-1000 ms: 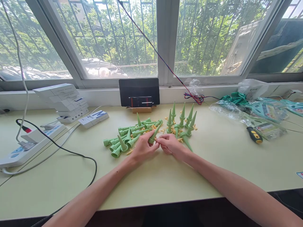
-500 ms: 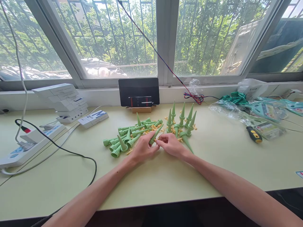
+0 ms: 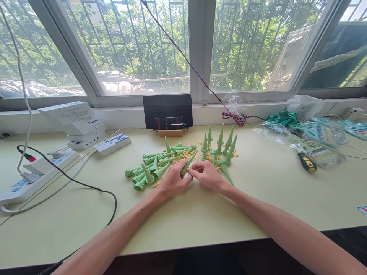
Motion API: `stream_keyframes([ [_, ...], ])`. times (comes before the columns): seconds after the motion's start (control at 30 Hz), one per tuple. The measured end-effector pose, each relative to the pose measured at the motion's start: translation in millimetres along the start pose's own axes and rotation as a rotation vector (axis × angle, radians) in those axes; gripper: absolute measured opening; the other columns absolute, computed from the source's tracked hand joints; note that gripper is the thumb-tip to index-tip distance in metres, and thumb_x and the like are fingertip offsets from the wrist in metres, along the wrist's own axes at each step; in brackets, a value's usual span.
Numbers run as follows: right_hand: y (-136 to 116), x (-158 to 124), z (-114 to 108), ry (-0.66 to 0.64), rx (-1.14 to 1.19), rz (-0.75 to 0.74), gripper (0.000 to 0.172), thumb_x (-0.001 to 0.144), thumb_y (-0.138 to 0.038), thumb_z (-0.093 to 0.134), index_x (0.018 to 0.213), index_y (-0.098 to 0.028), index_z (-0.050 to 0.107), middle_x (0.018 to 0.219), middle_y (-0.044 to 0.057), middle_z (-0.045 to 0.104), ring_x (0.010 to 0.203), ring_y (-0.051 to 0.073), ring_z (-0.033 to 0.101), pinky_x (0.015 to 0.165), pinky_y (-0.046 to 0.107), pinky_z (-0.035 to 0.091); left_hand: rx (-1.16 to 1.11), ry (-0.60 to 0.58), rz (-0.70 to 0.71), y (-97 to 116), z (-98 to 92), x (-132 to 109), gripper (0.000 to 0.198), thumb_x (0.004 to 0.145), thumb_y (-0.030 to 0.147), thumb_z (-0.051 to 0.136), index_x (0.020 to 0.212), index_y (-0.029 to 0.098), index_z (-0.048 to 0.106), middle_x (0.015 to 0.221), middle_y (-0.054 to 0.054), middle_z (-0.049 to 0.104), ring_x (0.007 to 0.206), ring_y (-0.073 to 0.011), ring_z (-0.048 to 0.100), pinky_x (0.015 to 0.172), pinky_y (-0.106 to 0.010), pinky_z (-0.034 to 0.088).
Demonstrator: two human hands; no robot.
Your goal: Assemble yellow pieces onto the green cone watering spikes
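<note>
A green plastic plant watering spike (image 3: 189, 163) is gripped in my left hand (image 3: 175, 178), its pointed tip up and to the right. The fingers of my right hand (image 3: 207, 175) are pinched on a small yellow valve (image 3: 188, 170) at the spike's side, mostly hidden by the fingertips. Left of my hands lies a pile of green spikes (image 3: 156, 162) with small yellow valves (image 3: 187, 153) scattered among them. Beyond my right hand several spikes fitted with yellow valves (image 3: 220, 140) stand point up, and one spike (image 3: 226, 173) lies tilted beside them.
A phone (image 3: 170, 123) leans on a dark tablet (image 3: 168, 105) at the back. White boxes (image 3: 84, 122) and a power strip (image 3: 43, 177) are on the left, with a black cable (image 3: 86, 186). A yellow-black screwdriver (image 3: 307, 162) and plastic packaging (image 3: 318, 141) lie right.
Both hands keep nearly the same place and grip on the spike and valve. The whole view has shifted very slightly.
</note>
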State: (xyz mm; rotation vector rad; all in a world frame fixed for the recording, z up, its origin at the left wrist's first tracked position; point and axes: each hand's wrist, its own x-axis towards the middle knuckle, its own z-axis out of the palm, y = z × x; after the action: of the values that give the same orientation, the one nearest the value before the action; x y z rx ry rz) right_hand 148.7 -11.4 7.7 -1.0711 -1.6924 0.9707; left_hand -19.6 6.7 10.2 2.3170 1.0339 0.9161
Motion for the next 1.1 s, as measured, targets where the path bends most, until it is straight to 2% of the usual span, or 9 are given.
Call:
stream_keyframes([
  [0.13,-2.9,1.4,-0.7,-0.025,0.136,0.114,0.029,0.082,-0.034,0.058,0.058,-0.018,0.052,0.055,-0.004,0.043,0.054,0.010,0.035,0.053,0.026,0.026,-0.029,0.003,-0.027,-0.6,1.0,0.1,0.029,0.083,0.025,0.058,0.111,0.016,0.062,0.081,0.001,0.059,0.053,-0.0062,0.044,0.047,-0.018,0.040],
  [0.23,-3.0,1.5,-1.5,-0.037,0.233,0.203,0.031,0.082,-0.038,0.058,0.058,-0.018,0.053,0.048,-0.006,0.037,0.047,0.008,0.029,0.048,0.025,0.022,-0.050,-0.003,-0.038,0.5,1.1,-0.2,0.030,0.086,0.030,0.058,0.112,0.016,0.061,0.082,0.000,0.059,0.052,-0.0063,0.045,0.046,-0.019,0.040],
  [0.47,-2.6,1.3,-3.0,-0.067,0.482,0.310,0.035,0.077,-0.039,0.067,0.057,-0.019,0.047,0.046,-0.008,0.031,0.042,0.006,0.023,0.042,0.024,0.014,-0.045,-0.021,-0.017,1.4,0.6,-0.2,0.026,0.087,0.031,0.057,0.108,0.017,0.061,0.079,0.000,0.058,0.057,-0.0090,0.048,0.049,-0.020,0.042],
  [0.6,-4.1,2.2,-4.1,-0.090,0.576,0.389,0.041,0.075,-0.036,0.069,0.054,-0.020,0.039,0.045,-0.008,0.032,0.040,0.005,0.023,0.041,0.023,0.012,0.019,0.006,0.002,0.2,0.5,0.2,0.023,0.086,0.029,0.057,0.105,0.017,0.062,0.080,-0.001,0.061,0.062,-0.0107,0.050,0.052,-0.020,0.043],
  [0.8,-6.8,4.0,-8.0,-0.176,0.711,0.489,0.040,0.075,-0.031,0.070,0.057,-0.020,0.036,0.047,-0.010,0.028,0.041,0.003,0.022,0.042,0.022,0.011,0.029,0.012,-0.002,1.2,0.4,0.3,0.027,0.087,0.030,0.057,0.109,0.016,0.063,0.087,-0.003,0.066,0.064,-0.0116,0.054,0.052,-0.021,0.044],
  [1.1,-11.4,4.1,-8.3,-0.184,0.752,0.545,0.045,0.074,-0.031,0.074,0.058,-0.020,0.034,0.048,-0.011,0.024,0.042,0.003,0.020,0.042,0.021,0.013,0.013,0.026,-0.012,1.4,0.5,-0.1,0.032,0.086,0.031,0.058,0.114,0.016,0.062,0.087,-0.003,0.067,0.061,-0.0111,0.054,0.051,-0.021,0.045],
])
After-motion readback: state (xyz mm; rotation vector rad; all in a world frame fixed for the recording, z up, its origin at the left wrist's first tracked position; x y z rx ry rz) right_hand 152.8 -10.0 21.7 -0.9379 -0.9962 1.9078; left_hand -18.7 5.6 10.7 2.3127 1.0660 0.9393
